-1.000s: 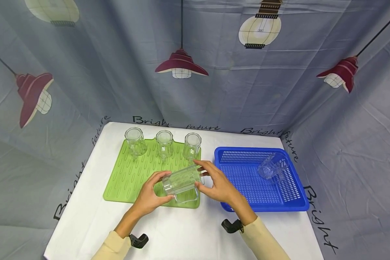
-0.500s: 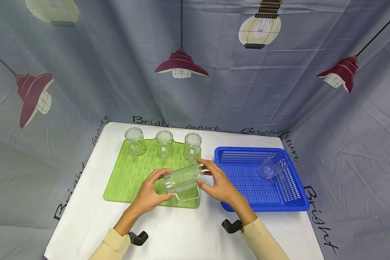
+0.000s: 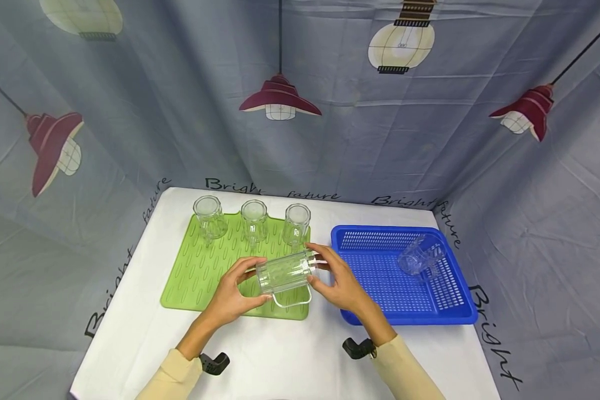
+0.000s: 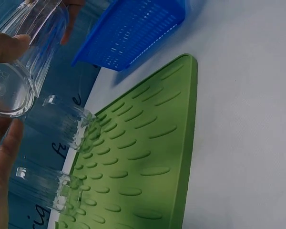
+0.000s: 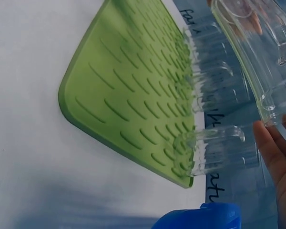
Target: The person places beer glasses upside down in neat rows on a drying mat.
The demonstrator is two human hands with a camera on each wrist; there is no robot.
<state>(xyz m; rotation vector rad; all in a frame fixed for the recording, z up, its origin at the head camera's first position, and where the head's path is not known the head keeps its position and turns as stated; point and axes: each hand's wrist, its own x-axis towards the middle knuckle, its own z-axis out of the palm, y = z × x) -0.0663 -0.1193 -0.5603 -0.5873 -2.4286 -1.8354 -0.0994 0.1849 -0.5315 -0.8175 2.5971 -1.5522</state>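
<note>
Over the front part of the green ribbed mat [image 3: 195, 283], a clear glass mug [image 3: 286, 272] is held on its side, tilted up to the right, its handle hanging toward the front. My left hand [image 3: 232, 294] grips the left end between thumb and fingers; the left wrist view shows the mug's round base [image 4: 9, 90] there. With thumb and fingers my right hand [image 3: 337, 280] holds the other end. Along the mat's back edge three similar glass mugs stand in a row: a left one [image 3: 211, 218], a middle one [image 3: 254, 222] and a right one [image 3: 296, 225].
A blue perforated plastic basket [image 3: 347, 316] stands on the right of the white table [image 3: 280, 361], with one glass mug [image 3: 416, 258] lying at its back right. A grey curtain [image 3: 330, 150] with printed lamps surrounds the table's back and sides.
Both hands have shifted the mug slightly right and toward the back, and it has turned a little between them. The other mugs, mat and basket stay where they were.
</note>
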